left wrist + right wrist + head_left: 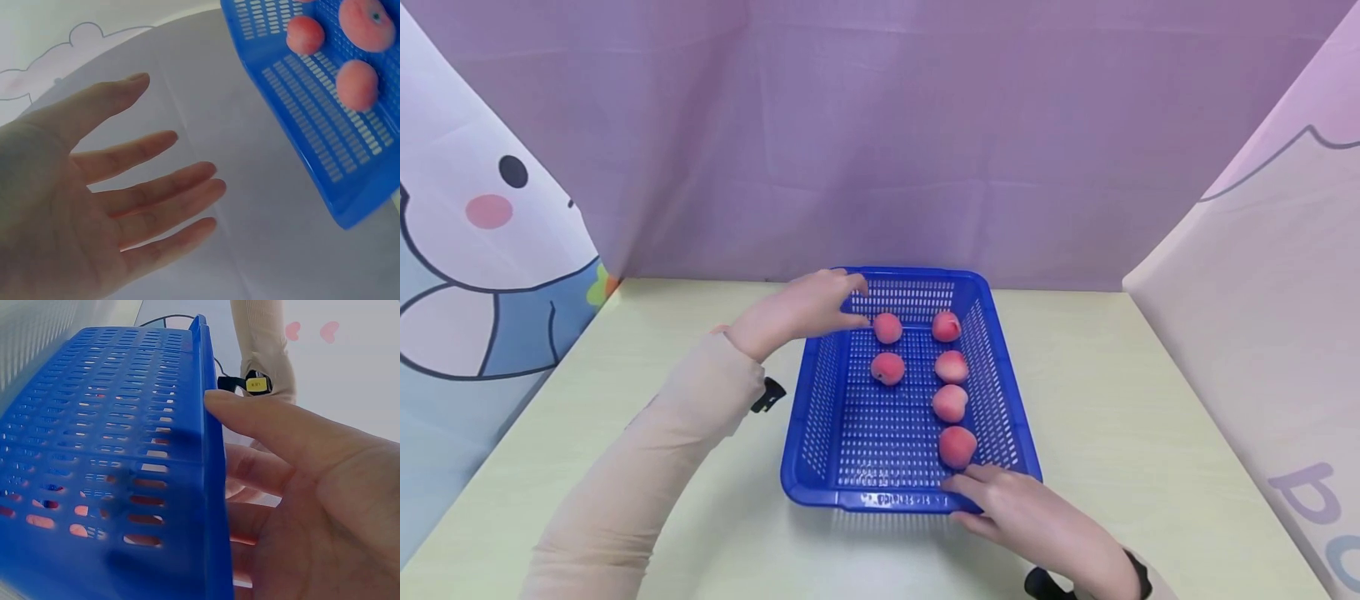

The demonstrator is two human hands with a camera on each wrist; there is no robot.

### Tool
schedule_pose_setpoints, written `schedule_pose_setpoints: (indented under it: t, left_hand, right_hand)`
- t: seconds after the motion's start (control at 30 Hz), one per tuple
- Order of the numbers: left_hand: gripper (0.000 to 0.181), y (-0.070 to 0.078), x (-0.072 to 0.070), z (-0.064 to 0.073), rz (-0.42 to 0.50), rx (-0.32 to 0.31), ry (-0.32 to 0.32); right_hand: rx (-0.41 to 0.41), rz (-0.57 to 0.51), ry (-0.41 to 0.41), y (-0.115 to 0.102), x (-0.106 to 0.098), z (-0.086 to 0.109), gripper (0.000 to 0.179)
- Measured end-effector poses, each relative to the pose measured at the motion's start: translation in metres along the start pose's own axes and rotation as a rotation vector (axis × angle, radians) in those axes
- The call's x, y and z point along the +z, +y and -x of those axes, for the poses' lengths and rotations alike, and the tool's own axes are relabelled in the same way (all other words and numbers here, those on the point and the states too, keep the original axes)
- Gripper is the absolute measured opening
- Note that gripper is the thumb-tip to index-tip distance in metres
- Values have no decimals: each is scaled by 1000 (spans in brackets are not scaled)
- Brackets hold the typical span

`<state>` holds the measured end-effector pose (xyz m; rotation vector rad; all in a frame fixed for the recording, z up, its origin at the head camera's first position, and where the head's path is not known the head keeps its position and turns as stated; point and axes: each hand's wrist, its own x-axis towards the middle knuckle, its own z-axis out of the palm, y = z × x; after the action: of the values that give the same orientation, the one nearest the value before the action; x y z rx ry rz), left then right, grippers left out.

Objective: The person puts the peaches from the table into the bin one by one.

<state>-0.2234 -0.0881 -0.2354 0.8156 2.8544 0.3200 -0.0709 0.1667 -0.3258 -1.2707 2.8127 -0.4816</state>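
Note:
A blue plastic basket (880, 500) with slotted walls stands on the table. Inside lie two peaches on the left side, the farther peach (887, 328) and the nearer peach (888, 368). Several more peaches form a row along the right side, the closest peach (957, 447) near my right hand. My left hand (812, 306) is over the basket's far left rim, its fingertips close beside the farther left peach; in the left wrist view its fingers are spread and hold nothing. My right hand (1011, 510) grips the near right rim, thumb outside and fingers over the edge.
The pale table (1097, 400) extends on both sides of the basket. A purple cloth backdrop (880, 142) rises behind it, with printed cloth panels at left (482, 275) and right (1285, 333).

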Motion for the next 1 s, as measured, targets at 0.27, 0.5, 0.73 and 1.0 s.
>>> schedule_pose_setpoints:
  t: [0.27, 0.5, 0.73, 1.0]
  left_hand:
    - [35, -20, 3, 15, 48, 18, 116]
    - [32, -40, 12, 26, 90, -18, 152]
    - [29, -59, 20, 35, 124, -58, 195]
    - [28, -80, 32, 41, 114, -78, 217]
  right_hand:
    - [7, -9, -7, -1, 0, 0, 27]
    - [-7, -15, 1, 0, 1, 0, 26]
    - [-3, -5, -1, -1, 1, 0, 26]
    - [-2, 5, 7, 0, 1, 0, 26]
